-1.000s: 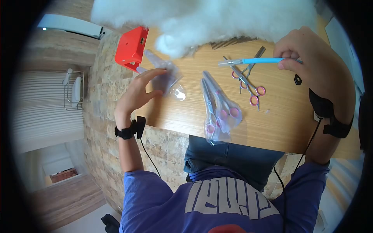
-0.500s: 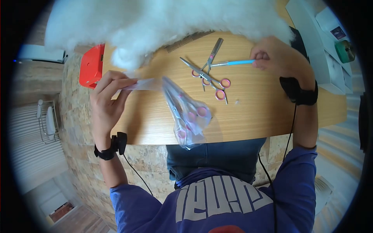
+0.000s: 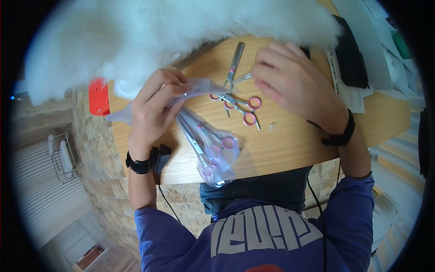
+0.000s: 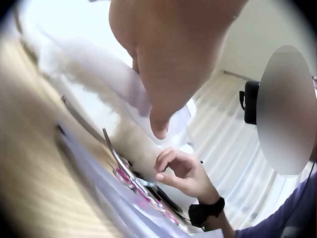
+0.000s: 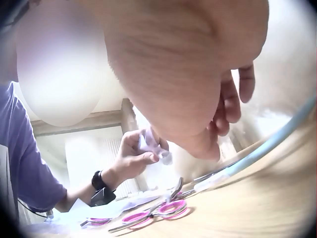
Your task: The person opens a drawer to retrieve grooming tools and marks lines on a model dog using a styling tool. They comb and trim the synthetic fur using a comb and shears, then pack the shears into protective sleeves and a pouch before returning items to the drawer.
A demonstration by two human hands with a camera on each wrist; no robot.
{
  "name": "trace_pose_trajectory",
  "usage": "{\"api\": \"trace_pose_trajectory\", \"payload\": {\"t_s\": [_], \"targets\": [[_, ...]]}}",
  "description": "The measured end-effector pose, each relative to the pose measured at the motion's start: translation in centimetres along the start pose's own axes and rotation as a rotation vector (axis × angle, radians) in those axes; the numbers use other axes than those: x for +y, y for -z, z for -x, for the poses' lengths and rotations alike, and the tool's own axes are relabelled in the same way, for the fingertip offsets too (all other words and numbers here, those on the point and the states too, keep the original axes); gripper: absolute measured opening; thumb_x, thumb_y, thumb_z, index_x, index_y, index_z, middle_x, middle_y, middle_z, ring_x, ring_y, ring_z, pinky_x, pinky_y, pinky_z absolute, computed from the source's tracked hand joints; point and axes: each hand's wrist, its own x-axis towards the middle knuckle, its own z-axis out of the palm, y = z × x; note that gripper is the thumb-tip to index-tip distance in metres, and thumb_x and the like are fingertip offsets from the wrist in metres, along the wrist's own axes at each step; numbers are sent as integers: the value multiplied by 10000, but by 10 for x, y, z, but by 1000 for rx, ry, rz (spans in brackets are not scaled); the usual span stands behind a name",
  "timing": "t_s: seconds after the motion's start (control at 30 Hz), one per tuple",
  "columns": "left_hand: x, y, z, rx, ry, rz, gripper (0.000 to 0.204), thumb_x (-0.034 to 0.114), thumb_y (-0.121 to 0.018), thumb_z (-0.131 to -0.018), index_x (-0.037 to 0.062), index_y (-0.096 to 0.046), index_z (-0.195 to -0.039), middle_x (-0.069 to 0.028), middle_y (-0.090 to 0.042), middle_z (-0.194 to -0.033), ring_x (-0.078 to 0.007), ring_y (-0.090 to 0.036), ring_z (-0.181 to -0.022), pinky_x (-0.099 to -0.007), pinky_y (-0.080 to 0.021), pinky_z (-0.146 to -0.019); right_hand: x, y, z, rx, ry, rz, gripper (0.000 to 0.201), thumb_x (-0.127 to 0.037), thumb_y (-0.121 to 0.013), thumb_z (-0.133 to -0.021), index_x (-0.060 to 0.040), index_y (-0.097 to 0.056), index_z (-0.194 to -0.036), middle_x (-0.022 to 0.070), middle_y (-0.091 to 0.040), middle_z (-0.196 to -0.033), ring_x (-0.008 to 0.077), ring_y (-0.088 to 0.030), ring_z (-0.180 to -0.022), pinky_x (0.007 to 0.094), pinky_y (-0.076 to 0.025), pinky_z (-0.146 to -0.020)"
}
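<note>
My left hand [image 3: 152, 106] pinches a translucent purplish plastic sleeve [image 3: 197, 87] over the table's left side. My right hand [image 3: 290, 84] hovers to the right, fingers loosely bent with nothing between them in the left wrist view. Below it, a tool with a light-blue handle [image 5: 267, 145] and a clear-capped tip [image 3: 245, 76] lies on the table, its handle hidden by the hand in the head view. Beside that tip, pink-ringed scissors [image 3: 239, 100] cross thinning shears [image 3: 236, 56]. In front of my left hand lie more pink-ringed scissors in plastic sleeves [image 3: 210, 152].
A large white fluffy mass [image 3: 181, 27] spreads along the table's far side, partly over a comb [image 3: 199, 53]. A red object [image 3: 98, 97] stands at the left edge. On the right, a black case [image 3: 350, 56] lies over printed paper [image 3: 357, 100].
The right hand has let go of the blue-handled tool, leaving it near the scissors. The left hand has picked up the plastic sleeve and brought it rightward over the table.
</note>
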Motion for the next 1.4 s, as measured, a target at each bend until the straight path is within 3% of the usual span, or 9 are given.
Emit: {"api": "trace_pose_trajectory", "payload": {"t_s": [0.2,0.3,0.5,0.63,0.93,1.1,1.2,1.4], "targets": [[-4,4,9,58,3,-54,232,-82,-788,-688,-18,-657,-869,-110,-590,-905,-283,-691,-916,-354,-549,-725,-18,-14,6,-236,-168,-226,223,-138,-771,-802,-29,-585,-860,82,-586,-882,293,-623,-790,418,-491,-698],[-7,3,14,102,-66,-78,213,-77,-781,-683,-15,-672,-856,-99,-582,-895,-293,-695,-917,-368,-550,-724,-23,-9,0,-307,-258,-203,217,-150,-755,-802,-29,-619,-921,100,-602,-867,299,-641,-798,416,-506,-687],[-4,7,17,221,-159,-184,221,-54,-795,-647,-6,-700,-840,-84,-578,-851,-293,-697,-890,-361,-530,-689,-32,-15,-3,-192,-239,-245,281,-175,-820,-774,-30,-585,-823,79,-574,-845,280,-619,-716,405,-482,-631],[-5,7,19,291,-153,-202,233,-47,-808,-645,-3,-711,-852,-78,-585,-841,-287,-697,-859,-348,-522,-665,-32,-12,0,-308,-200,-283,300,-186,-824,-779,-26,-573,-814,80,-569,-850,280,-612,-701,398,-477,-621],[-2,8,17,260,-69,-146,242,-27,-847,-676,-13,-731,-888,-85,-615,-839,-249,-692,-823,-312,-518,-628,-36,-13,3,-266,-304,-228,264,-182,-829,-787,-18,-625,-819,68,-601,-901,269,-634,-723,388,-493,-636],[-3,10,16,243,85,-76,226,34,-885,-711,-23,-756,-888,-96,-669,-838,-188,-646,-720,-286,-485,-593,-34,-17,8,-241,-321,-206,234,-198,-792,-835,-14,-711,-957,86,-652,-914,284,-659,-737,376,-513,-651],[-2,9,15,243,163,-61,197,59,-896,-735,-13,-768,-866,-86,-673,-802,-167,-627,-684,-272,-460,-579,-37,-11,7,-315,-393,-237,231,-202,-704,-911,23,-659,-880,145,-623,-843,336,-625,-704,434,-503,-665],[-6,2,20,283,280,122,172,66,-897,-750,2,-770,-848,-78,-675,-790,-156,-613,-673,-260,-441,-580,-36,-7,6,-323,-502,-212,150,-86,-687,-850,39,-605,-830,175,-617,-801,374,-623,-726,449,-485,-662]]}}
